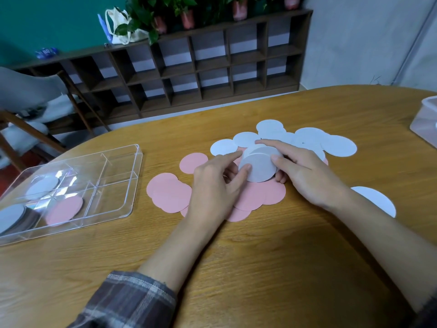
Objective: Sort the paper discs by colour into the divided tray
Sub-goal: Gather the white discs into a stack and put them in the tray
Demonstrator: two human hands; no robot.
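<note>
Both hands hold a small stack of white paper discs just above the pile in the middle of the table. My left hand grips its left edge with thumb and forefinger. My right hand grips its right edge. Loose pink discs lie beneath and left of my hands. Several loose white discs lie behind them, and one white disc sits by my right wrist. The clear divided tray stands at the left, with white discs in its far-left compartments and pink discs in a near one.
A clear plastic container stands at the table's right edge. The wooden table curves away at the back left, with a grey chair beyond. A dark shelf unit with plants lines the wall.
</note>
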